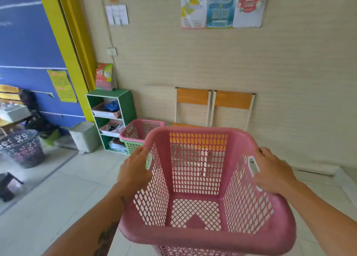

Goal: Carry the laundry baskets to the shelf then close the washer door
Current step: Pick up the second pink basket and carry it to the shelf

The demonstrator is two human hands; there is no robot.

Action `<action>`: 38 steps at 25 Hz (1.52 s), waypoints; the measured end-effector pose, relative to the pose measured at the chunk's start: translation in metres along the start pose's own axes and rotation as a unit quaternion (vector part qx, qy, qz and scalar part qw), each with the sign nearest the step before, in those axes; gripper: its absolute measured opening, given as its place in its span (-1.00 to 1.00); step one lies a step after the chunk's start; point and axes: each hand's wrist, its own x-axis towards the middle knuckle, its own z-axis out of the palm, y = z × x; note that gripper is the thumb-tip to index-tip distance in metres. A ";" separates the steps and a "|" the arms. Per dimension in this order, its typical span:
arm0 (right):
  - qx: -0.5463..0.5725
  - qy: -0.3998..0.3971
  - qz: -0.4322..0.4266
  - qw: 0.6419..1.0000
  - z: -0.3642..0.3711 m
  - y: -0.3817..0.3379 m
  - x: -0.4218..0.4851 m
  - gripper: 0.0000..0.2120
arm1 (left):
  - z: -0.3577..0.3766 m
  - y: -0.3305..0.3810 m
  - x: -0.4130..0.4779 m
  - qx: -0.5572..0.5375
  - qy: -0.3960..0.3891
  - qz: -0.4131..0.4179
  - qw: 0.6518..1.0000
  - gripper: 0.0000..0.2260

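Observation:
An empty pink laundry basket (199, 180) hangs in front of me above the tiled floor. My left hand (134, 168) grips its left rim at the handle slot. My right hand (270, 170) grips the right rim by the white handle slot. Ahead on the floor, a second pink basket (142, 129) sits stacked in a green basket (132, 146), right beside a green shelf unit (125, 103) that holds trays of clothes. The washer is not in view.
Two folded orange chairs (214, 104) lean against the beige wall. A white bin (84, 136) stands left of the shelf. A dark mesh hamper (23, 148) and a black stool (8, 186) stand at the far left.

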 end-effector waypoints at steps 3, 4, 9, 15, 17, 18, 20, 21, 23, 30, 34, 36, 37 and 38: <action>0.006 0.010 -0.035 0.999 0.022 -0.027 0.083 -0.48 | 0.007 -0.035 0.056 0.013 0.014 -0.009 1.000 -0.21; 0.008 0.015 -0.043 0.999 0.028 -0.035 0.112 -0.54 | 0.010 -0.045 0.078 0.016 0.016 -0.019 1.000 -0.24; 0.015 0.023 -0.083 0.996 0.023 -0.076 0.257 -0.51 | 0.019 -0.084 0.191 0.029 0.043 -0.061 0.997 -0.26; 0.018 0.011 -0.122 0.992 0.024 -0.160 0.408 -0.43 | 0.020 -0.170 0.306 0.046 0.070 -0.105 0.991 -0.32; 0.025 0.013 -0.123 0.992 0.033 -0.195 0.451 -0.37 | 0.024 -0.213 0.352 0.051 0.070 -0.103 0.991 -0.42; 0.030 0.016 -0.121 0.992 0.039 -0.213 0.474 -0.34 | 0.028 -0.237 0.377 0.063 0.072 -0.102 0.990 -0.47; 0.043 0.027 -0.111 0.992 0.050 -0.245 0.516 -0.32 | 0.031 -0.278 0.426 0.080 0.071 -0.092 0.990 -0.40; 0.044 0.031 -0.108 0.993 0.054 -0.260 0.538 -0.31 | 0.032 -0.295 0.453 0.077 0.066 -0.082 0.991 -0.32; 0.053 0.034 -0.083 0.995 0.062 -0.288 0.576 -0.33 | 0.029 -0.326 0.506 0.069 0.050 -0.058 0.995 -0.24; 0.085 0.022 -0.020 0.996 0.100 -0.350 0.704 -0.34 | 0.040 -0.396 0.674 0.089 0.043 -0.004 0.995 -0.45; 0.099 0.004 -0.012 0.995 0.132 -0.372 0.781 -0.32 | 0.076 -0.428 0.739 0.103 0.037 -0.035 0.993 -0.45; 0.095 -0.001 -0.015 0.995 0.151 -0.379 0.809 -0.34 | 0.097 -0.447 0.763 0.091 0.019 -0.040 0.995 -0.46; 0.096 -0.009 -0.008 0.995 0.159 -0.384 0.822 -0.33 | 0.107 -0.456 0.775 0.088 0.008 -0.044 0.995 -0.46; 0.096 -0.021 0.002 0.995 0.168 -0.390 0.836 -0.31 | 0.118 -0.467 0.787 0.088 -0.005 -0.048 0.995 -0.46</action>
